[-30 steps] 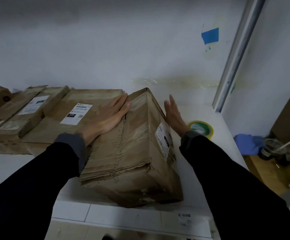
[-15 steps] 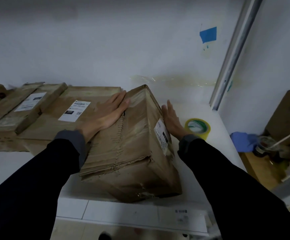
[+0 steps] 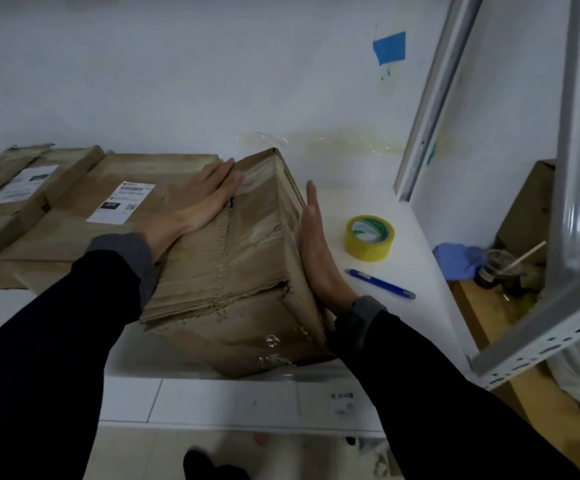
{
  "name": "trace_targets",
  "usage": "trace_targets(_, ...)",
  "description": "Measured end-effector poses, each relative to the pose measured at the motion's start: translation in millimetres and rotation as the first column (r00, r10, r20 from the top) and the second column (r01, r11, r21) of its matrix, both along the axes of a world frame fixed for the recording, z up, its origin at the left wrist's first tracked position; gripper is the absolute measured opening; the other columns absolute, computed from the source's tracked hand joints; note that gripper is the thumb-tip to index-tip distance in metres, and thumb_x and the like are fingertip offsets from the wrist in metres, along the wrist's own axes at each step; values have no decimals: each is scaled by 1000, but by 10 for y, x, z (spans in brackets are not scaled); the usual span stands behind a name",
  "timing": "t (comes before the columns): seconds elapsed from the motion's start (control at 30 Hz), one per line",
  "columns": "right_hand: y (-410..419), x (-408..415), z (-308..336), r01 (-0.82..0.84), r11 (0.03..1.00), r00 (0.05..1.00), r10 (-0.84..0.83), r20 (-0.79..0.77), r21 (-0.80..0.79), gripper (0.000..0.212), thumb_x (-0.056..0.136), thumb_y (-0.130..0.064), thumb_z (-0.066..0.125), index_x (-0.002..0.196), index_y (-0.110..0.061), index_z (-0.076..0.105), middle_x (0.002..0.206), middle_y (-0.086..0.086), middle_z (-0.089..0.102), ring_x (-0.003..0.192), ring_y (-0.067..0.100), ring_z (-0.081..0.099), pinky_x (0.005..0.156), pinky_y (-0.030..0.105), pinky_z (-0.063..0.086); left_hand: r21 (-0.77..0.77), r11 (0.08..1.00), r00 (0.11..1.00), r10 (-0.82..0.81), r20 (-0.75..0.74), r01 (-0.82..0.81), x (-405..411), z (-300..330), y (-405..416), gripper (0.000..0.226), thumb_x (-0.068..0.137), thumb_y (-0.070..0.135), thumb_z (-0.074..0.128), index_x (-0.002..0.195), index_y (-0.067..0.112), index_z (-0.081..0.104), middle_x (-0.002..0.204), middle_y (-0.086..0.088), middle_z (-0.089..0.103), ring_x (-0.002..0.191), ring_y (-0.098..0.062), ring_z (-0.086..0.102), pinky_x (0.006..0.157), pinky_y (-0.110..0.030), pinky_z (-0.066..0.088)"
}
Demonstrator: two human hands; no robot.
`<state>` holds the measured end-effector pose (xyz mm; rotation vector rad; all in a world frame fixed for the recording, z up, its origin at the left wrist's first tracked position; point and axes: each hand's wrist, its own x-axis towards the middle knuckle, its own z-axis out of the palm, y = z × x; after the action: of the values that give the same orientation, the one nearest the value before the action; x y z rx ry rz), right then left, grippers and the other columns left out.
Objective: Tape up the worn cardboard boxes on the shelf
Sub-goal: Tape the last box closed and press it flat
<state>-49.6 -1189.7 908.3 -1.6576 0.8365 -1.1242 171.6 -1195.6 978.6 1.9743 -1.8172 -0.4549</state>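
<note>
Flat open palms (both) against box (image 3: 243,258)

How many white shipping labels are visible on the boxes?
2: one label on the flat box beside the left hand, another label on the box further left. Others may be hidden, for instance behind the right hand.

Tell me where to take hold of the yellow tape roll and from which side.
Take the yellow tape roll from above, thumb in its open core and fingers on the outer wall. It lies flat on the shelf with the hole facing up, clear of the blue pen and the right hand.
</note>
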Motion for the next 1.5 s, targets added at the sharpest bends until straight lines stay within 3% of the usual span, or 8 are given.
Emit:
trace_targets(0.3, -169, -574, -341, 105, 975, 984, -74, -163, 197, 66, 105, -51, 37, 157, -40, -3, 167, -9, 6, 152, 16, 13, 123, 51, 16, -38, 994, 980, -92, 174, 101, -605, 51, -287, 79, 98, 71, 8, 159, 24, 25, 166, 3, 21, 152, -15, 16, 123, -37, 6)
trace_targets(0.43, -192, -610, 576, 40, 942, 999, -42, 1, 334, 74, 90, -73, 42, 153, -50, 11, 154, -17, 27, 134, 18, 37, 101, 48, 43, -238, 958, 953, 88, -289, -160, -577, 177, -162, 57, 109, 49, 22, 159, 22, 25, 165, 2, 22, 151, -13, 21, 118, -24, 11)
trace_targets(0.53, -211, -585, 810, -28, 952, 975, 93, -201, 306, 78, 95, -53, 57, 155, -43, 7, 140, -10, 41, 111, 15, 50, 90, 42, 50, -76, 947, 659, 158, -735, -312, -540, 85, 289, 63, 106, 58, 24, 157, 23, 32, 160, 3, 35, 146, -15, 34, 122, -33, 20)
trace_targets(0.67, -211, -442, 653, 30, 942, 952, 75, -297, 335, 72, 100, -31, 56, 156, -34, 11, 136, 6, 53, 105, 27, 66, 91, 44, 57, -59, 955, 652, 152, -743, -289, -700, -64, 619, 48, 108, 50, 18, 113, 27, 60, 87, 19, 74, 76, 13, 67, 67, -6, 50)
trace_targets(0.77, -255, -472, 667, 48, 938, 979, 24, -202, 342, 60, 104, -23, 50, 155, -32, 20, 133, 0, 51, 102, 19, 64, 83, 33, 59, -99, 972, 587, 46, -808, -212, -894, 246, 593, 63, 108, 49, 14, 87, 24, 68, 66, 10, 72, 59, 1, 69, 56, -16, 51)
trace_targets(0.87, -316, -501, 648, 39, 914, 998, -17, -59, 403, 55, 106, -25, 44, 155, -34, 21, 142, -1, 45, 115, 24, 61, 94, 40, 57, -135, 983, 669, -18, -743, -123, -878, 559, 301, 78, 99, 71, 18, 109, 19, 75, 100, -1, 77, 91, -9, 73, 74, -23, 54)
trace_targets(0.97, -323, -448, 530, 34, 864, 999, -18, -37, 502, 51, 107, -29, 42, 153, -35, 23, 138, 6, 52, 108, 27, 66, 78, 38, 61, -31, 999, 786, -27, -618, 11, -930, 664, 162, 107, 70, 101, 20, 157, 39, 25, 166, 7, 23, 150, -17, 29, 120, -47, 28)
trace_targets(1.5, -126, -566, 882, 62, 850, 965, 83, -249, 524, 64, 92, -69, 45, 140, -28, 46, 98, -13, 47, 85, 8, 45, 85, 34, 38, -154, 988, 991, -48, -128, 28, -1213, 104, -3, 74, 102, 64, 16, 162, 21, 4, 169, 4, -4, 154, -8, -10, 125, -36, -8)
